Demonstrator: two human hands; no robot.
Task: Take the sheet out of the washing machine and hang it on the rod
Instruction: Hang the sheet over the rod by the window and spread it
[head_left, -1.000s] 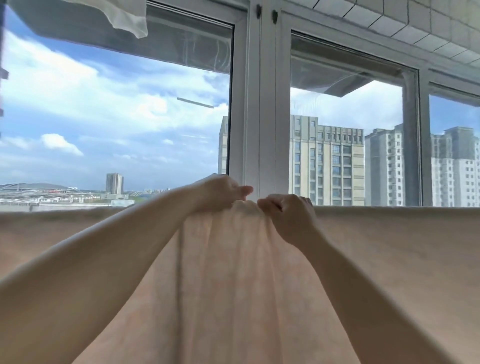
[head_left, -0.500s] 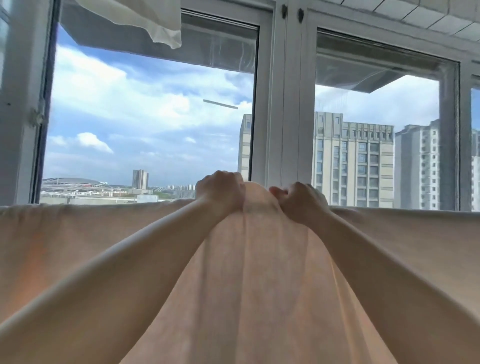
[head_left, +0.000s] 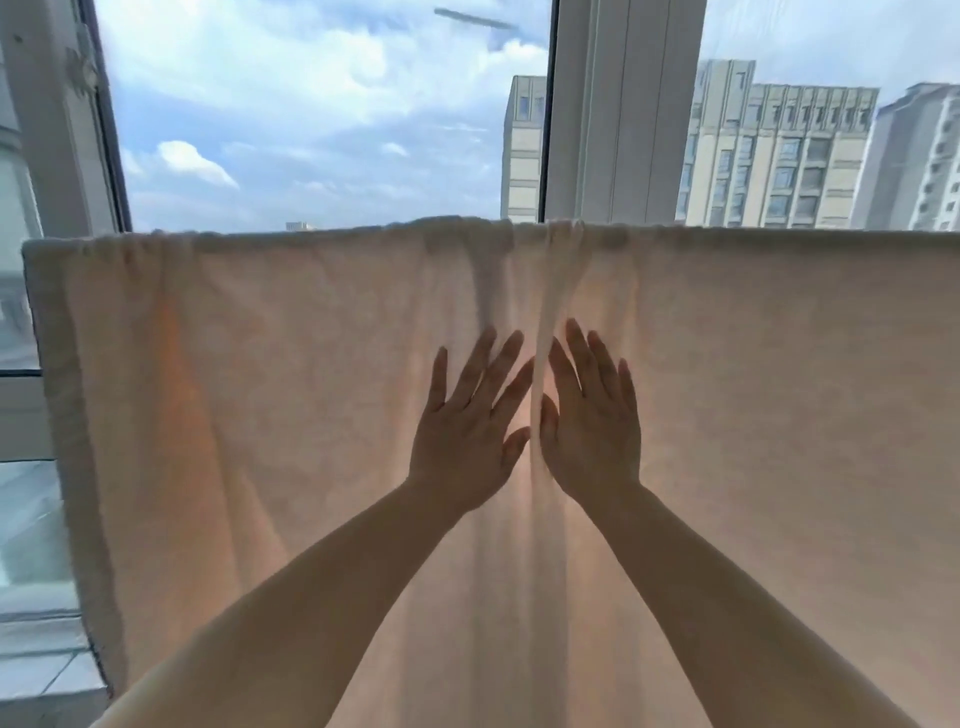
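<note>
A pale peach sheet (head_left: 270, 395) hangs spread wide across the view, draped over a rod that its top fold hides. A bunch of vertical creases runs down its middle. My left hand (head_left: 467, 431) lies flat on the cloth just left of those creases, fingers straight and spread. My right hand (head_left: 592, 421) lies flat just right of them, fingers straight too. The two thumbs nearly meet. Neither hand holds any fabric.
Behind the sheet stand large windows with a white frame post (head_left: 618, 114) in the middle and another frame (head_left: 57, 130) at the left. Tall buildings (head_left: 779, 150) and cloudy sky show outside. A tiled ledge (head_left: 41, 670) sits at lower left.
Both hands let go of the sheet's top fold, dropped lower and opened flat against the cloth. The view tilted down, showing more of the hanging sheet and its left edge.
</note>
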